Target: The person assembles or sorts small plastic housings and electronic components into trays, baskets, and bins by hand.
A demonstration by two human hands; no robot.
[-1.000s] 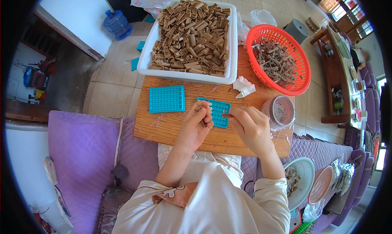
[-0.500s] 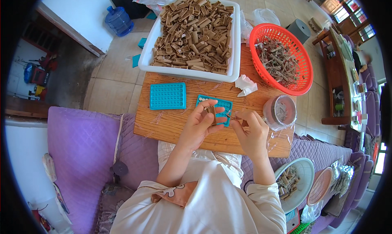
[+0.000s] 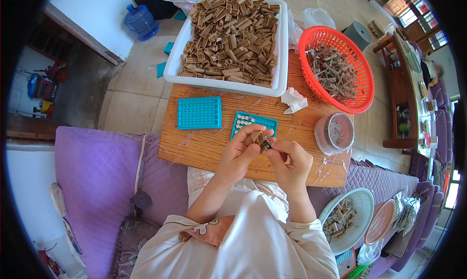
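My left hand [image 3: 236, 156] grips a small brown half-tube piece [image 3: 258, 136] between thumb and fingers, above the front of the table. Close against it, my right hand [image 3: 291, 166] pinches a small dark object [image 3: 267, 144] at the piece's right side. Fingers cover most of that object, and its kind cannot be made out. Just beyond both hands lies a teal tray [image 3: 269, 122] with several small white discs in its left pockets; the left fingers hide its near edge. A second teal tray [image 3: 199, 113], full of round pockets, sits to the left.
A white tub [image 3: 171, 75] heaped with brown pieces stands at the back. To its right are a red basket [image 3: 361, 65] of dry scraps, crumpled white tissue [image 3: 294, 101] and a plastic-lined round container [image 3: 333, 134]. A pale bowl [image 3: 368, 208] of brown pieces sits at lower right.
My right hand has moved left, bringing the small object against the brown piece. The left hand has tilted the piece and shifted slightly, uncovering more white discs in the tray.
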